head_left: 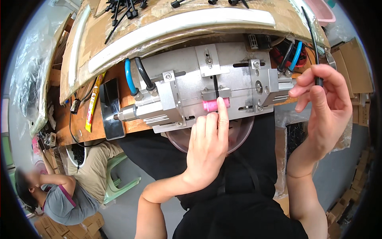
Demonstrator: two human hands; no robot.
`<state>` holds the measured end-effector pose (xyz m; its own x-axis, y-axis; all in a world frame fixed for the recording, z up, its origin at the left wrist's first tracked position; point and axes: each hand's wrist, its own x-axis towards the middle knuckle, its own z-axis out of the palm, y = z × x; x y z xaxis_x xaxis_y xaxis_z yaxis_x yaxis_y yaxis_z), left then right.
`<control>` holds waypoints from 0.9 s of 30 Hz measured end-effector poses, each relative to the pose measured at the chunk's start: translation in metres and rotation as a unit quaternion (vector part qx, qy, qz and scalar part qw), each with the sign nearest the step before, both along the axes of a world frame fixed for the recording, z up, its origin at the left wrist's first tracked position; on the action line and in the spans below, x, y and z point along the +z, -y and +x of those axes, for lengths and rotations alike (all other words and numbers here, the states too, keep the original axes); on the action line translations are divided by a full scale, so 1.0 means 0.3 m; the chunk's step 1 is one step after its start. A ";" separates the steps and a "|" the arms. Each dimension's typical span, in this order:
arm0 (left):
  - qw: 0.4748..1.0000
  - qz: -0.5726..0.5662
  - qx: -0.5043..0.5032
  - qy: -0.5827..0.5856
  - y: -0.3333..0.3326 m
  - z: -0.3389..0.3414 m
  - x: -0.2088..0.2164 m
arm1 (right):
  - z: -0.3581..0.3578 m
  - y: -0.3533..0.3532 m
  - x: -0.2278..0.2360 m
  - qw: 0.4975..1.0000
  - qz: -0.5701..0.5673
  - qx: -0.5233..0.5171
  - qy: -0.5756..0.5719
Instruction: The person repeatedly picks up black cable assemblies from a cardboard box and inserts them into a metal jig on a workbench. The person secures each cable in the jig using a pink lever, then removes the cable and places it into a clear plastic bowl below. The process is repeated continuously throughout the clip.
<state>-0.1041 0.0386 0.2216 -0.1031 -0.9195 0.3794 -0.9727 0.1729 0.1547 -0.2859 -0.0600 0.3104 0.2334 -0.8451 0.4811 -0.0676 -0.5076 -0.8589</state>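
Note:
My right hand is raised to the right of a metal clamping fixture. Between its thumb and fingers it pinches a black mascara wand, held upright with the bristled tip at the top. My left hand reaches over the fixture's front edge. Its index finger is stretched out and touches a pink cylindrical part at the fixture's middle; the other fingers are bent and the thumb is hidden. A thin black rod runs from a small metal block to the pink part.
Cardboard with white foam strips lies behind the fixture, holding several black wands. Blue hoses and black hoses join the fixture's sides. A phone and yellow packet lie left. A seated person is at lower left.

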 end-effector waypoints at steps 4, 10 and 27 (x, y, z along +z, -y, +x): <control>1.000 0.014 -0.010 0.000 -0.002 -0.001 0.000 | 0.017 -0.047 -0.047 0.999 -0.011 -0.036 0.002; 0.994 0.077 -0.008 -0.080 -0.014 0.018 0.023 | 0.076 -0.129 -0.183 0.981 -0.081 -0.029 -0.174; 0.985 -0.005 -0.168 -0.050 0.428 0.413 0.416 | 0.210 -0.174 -0.366 0.955 -0.165 0.016 -0.246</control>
